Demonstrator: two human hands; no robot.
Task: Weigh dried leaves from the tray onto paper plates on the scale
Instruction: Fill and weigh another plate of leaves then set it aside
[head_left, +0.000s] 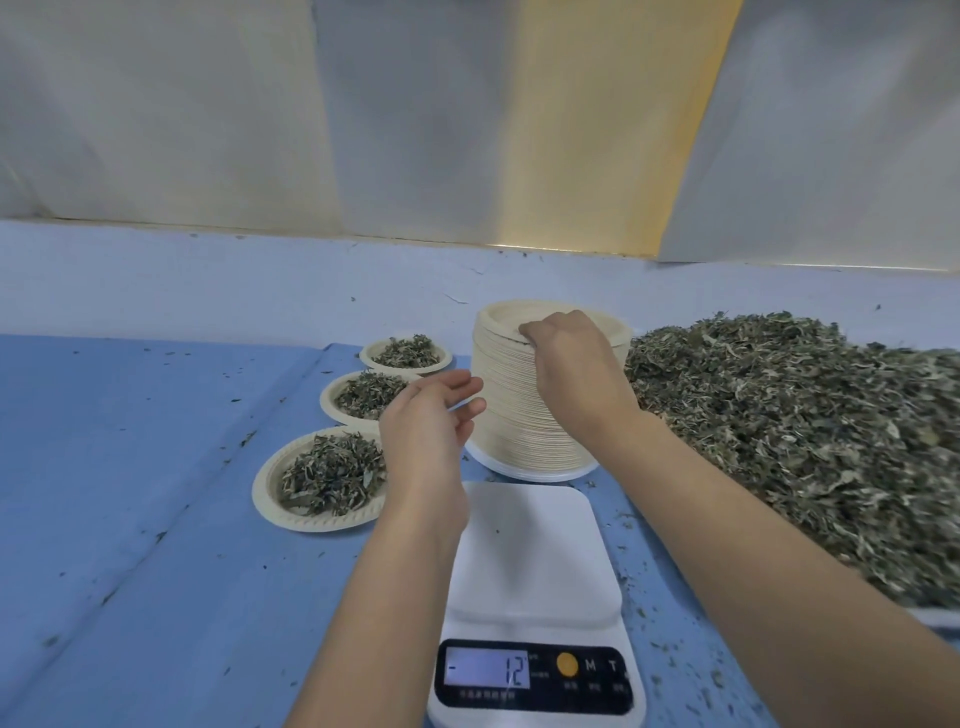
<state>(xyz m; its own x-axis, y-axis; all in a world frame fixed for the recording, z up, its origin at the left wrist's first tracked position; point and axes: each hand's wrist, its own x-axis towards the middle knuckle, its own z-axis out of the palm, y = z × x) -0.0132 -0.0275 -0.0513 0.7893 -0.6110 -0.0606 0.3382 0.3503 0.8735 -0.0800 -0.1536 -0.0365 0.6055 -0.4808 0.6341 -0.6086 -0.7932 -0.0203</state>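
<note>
My right hand (566, 364) pinches the rim of the topmost plate (506, 314) on the tall stack of beige paper plates (511, 410). My left hand (431, 421) is open, fingers loose, just beside the stack. White digital scale (524, 561) bare, display −12. Heap of dried grey-green leaves (779, 431) at my right on the blue bench (130, 467). Risk: plates nest tightly; I may lift two, skewing the tare.

I count three filled plates at the left of my bench (130, 441): a near plate (265, 488), a middle plate (328, 400) and a far plate (370, 358), each holding one small pile of leaves. There is one stack (511, 410) of empty plates, too many in it to count. One scale (530, 545) sits nearest me, with one display (488, 670) and one yellow button (567, 664). At right, one heap (779, 426) lies on one tray (935, 616). Two hands are in view: my left hand (426, 431) and my right hand (571, 364).
</note>
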